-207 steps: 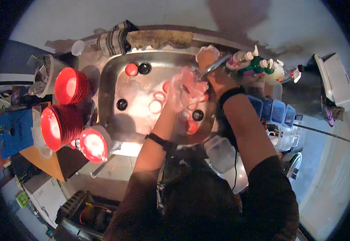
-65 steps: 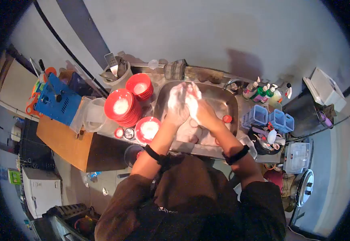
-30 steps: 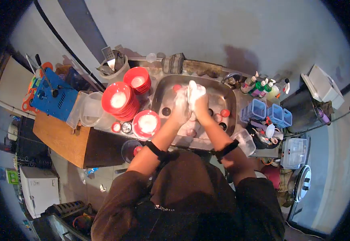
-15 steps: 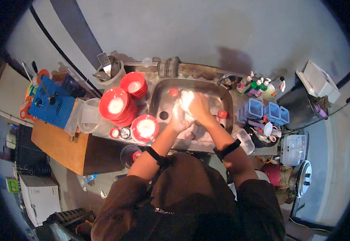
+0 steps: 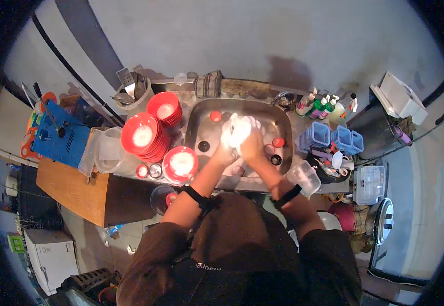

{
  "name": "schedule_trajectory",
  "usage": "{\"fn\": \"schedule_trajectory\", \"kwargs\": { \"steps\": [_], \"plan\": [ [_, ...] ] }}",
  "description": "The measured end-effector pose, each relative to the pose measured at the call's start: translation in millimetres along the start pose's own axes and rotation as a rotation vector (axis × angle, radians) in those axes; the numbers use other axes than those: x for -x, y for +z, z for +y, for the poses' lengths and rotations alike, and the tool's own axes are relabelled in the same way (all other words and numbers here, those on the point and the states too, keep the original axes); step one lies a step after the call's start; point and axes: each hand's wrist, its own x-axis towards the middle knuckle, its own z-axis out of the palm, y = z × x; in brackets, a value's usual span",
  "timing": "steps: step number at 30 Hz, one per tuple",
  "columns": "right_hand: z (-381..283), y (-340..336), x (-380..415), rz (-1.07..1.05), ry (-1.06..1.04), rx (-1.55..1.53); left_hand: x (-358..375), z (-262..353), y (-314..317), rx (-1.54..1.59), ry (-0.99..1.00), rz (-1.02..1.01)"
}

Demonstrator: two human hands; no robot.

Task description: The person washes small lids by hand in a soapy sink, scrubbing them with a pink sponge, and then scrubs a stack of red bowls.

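Both hands are together over the soapy metal sink point(image 5: 193, 122), wet with white suds. My left hand point(image 5: 226, 148) is closed against a bright, foamy white thing point(image 5: 240, 131), whose kind I cannot make out under the foam and glare. From the other side my right hand point(image 5: 252, 144) presses on the same thing with its fingers bent round. In the basin around them are a small red cup-like piece point(image 5: 215, 116), another red piece point(image 5: 278, 142), and a round black piece point(image 5: 203, 147). Foamy water hides part of the basin floor beneath my wrists.
Stacked red bowls point(image 5: 140, 135) stand left of the sink, with a single foamy red bowl point(image 5: 180, 163) nearer me. Spray bottles point(image 5: 320, 107), blue plastic baskets point(image 5: 318, 134) and a clear container point(image 5: 304, 177) line the right side. The faucet point(image 5: 285, 99) is at the back right.
My hands have drawn closer together around the foamy thing, and my right hand has turned and shifted slightly. The view has moved a little. The bowls stay in place.
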Motion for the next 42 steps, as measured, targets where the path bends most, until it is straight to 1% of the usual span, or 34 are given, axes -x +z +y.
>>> {"fn": "schedule_trajectory", "kwargs": {
  "steps": [2,3,4,6,7,8,10,11,12,14,15,16,18,20,21,22,23,24,25,26,27,28,29,30,31,33,34,35,36,37,38,40,41,42],
  "plan": [
    [3,32,0,0.060,0.028,-0.103,-3,-1,3,0.157,0.070,-0.211],
    [6,54,9,0.309,-0.038,-0.240,-3,0,5,0.234,0.101,-0.317],
    [0,42,8,0.313,-0.032,-0.241,4,9,18,0.231,0.094,-0.318],
    [-12,11,11,0.464,-0.135,-0.014,22,27,37,-0.571,0.404,-0.282],
    [-5,-6,5,0.237,-0.063,-0.156,16,29,32,0.004,0.028,-0.346],
    [-7,-15,-3,0.235,-0.065,-0.155,14,26,27,0.006,0.031,-0.346],
    [-10,-25,-17,0.119,0.215,-0.587,19,29,36,-0.072,-0.157,-0.081],
    [17,1,-25,0.263,0.022,-0.554,7,27,-9,0.224,-0.315,-0.405],
    [28,-4,-34,0.264,0.023,-0.557,8,26,-6,0.222,-0.315,-0.403],
    [42,-12,-44,0.055,-0.383,0.004,11,20,10,-0.073,-0.172,-0.044],
    [40,-12,-42,0.084,-0.331,-0.005,14,18,14,-0.068,-0.170,-0.039],
    [35,-8,-39,0.076,-0.336,-0.006,17,17,17,-0.180,-0.075,0.006],
    [25,7,-31,0.510,0.030,-0.063,24,18,29,-0.293,0.028,0.055],
    [31,15,-17,0.440,-0.036,-0.019,33,24,42,-0.241,0.035,0.244],
    [22,7,-7,0.445,-0.274,-0.042,32,24,37,-0.191,0.219,0.021],
    [18,4,0,0.444,-0.506,-0.066,34,26,30,-0.191,0.217,0.032],
    [27,17,4,0.432,-0.614,0.040,34,31,21,-0.695,0.500,-0.087],
    [27,16,3,0.431,-0.613,0.039,34,37,18,-1.201,0.780,-0.217],
    [27,16,1,0.393,-0.461,-0.002,44,40,24,-1.209,0.694,-0.195],
    [27,16,-1,0.355,-0.307,-0.043,40,32,15,-1.209,0.689,-0.192],
    [31,32,-9,0.397,-0.243,-0.240,32,20,0,-0.990,0.561,-0.147],
    [21,17,-9,0.394,-0.242,-0.242,29,16,-4,-0.772,0.433,-0.102],
    [12,0,-7,0.369,-0.388,-0.133,30,16,-11,-0.773,0.430,-0.098],
    [5,-12,-6,0.343,-0.534,-0.022,35,22,-9,-0.406,0.226,-0.088],
    [11,-6,-9,0.341,-0.536,-0.023,39,26,-5,-0.038,0.024,-0.077],
    [22,5,-14,0.195,-0.258,-0.525,51,30,17,-0.138,0.042,-0.033],
    [19,9,-13,0.184,-0.262,-0.527,57,31,25,-0.242,0.056,0.012],
    [13,16,-13,0.219,-0.207,-0.341,54,28,18,-0.237,0.062,0.021],
    [4,15,-14,0.255,-0.153,-0.157,48,24,7,-0.232,0.149,-0.068],
    [-12,-10,-8,0.288,-0.359,-0.148,44,24,1,-0.230,0.236,-0.159],
    [-15,-13,-8,0.282,-0.365,-0.153,45,25,-6,-0.229,0.243,-0.153],
    [-19,-13,-8,0.334,-0.544,-0.011,53,32,-9,-0.229,0.131,-0.155],
    [-16,-5,-14,0.393,-0.431,-0.108,54,31,-9,-0.226,0.142,-0.146],
    [-17,-2,-20,0.383,-0.444,-0.117,58,35,7,-0.110,0.135,-0.072]
  ]
}}
